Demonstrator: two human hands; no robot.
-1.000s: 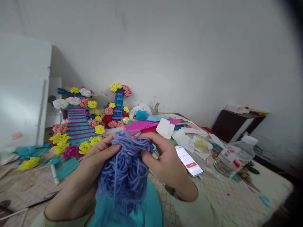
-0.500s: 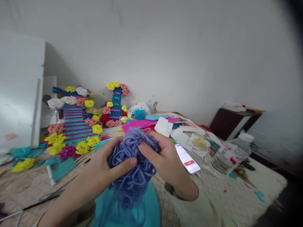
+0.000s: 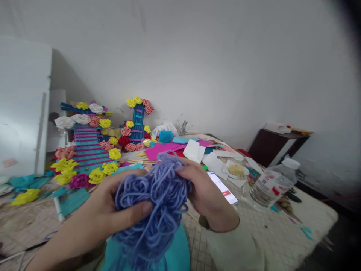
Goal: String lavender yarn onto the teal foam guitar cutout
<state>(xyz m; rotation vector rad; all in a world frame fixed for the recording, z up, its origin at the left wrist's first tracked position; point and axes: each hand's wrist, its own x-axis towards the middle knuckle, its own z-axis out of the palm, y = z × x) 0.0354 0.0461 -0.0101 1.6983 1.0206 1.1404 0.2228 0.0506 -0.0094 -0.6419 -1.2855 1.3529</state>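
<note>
A loose tangle of blue-purple yarn is held up between both hands in the middle of the view. My left hand is closed round its left side, the thumb pressed across the front. At the upper right of the bundle, my right hand pinches the strands; its other fingers are hidden behind the yarn. Below, strands hang over a flat turquoise piece with a rounded edge, mostly covered by the yarn and my arms.
Two blue woven panels decorated with paper flowers lean at the back. A phone, paper scraps and a large plastic bottle lie or stand to the right. Turquoise paper and a thin black rod are at left.
My hands have moved slightly apart, and the yarn bundle has spread wider and come lower and to the left. My right thumb has shifted from the bundle's front to its upper right side.
</note>
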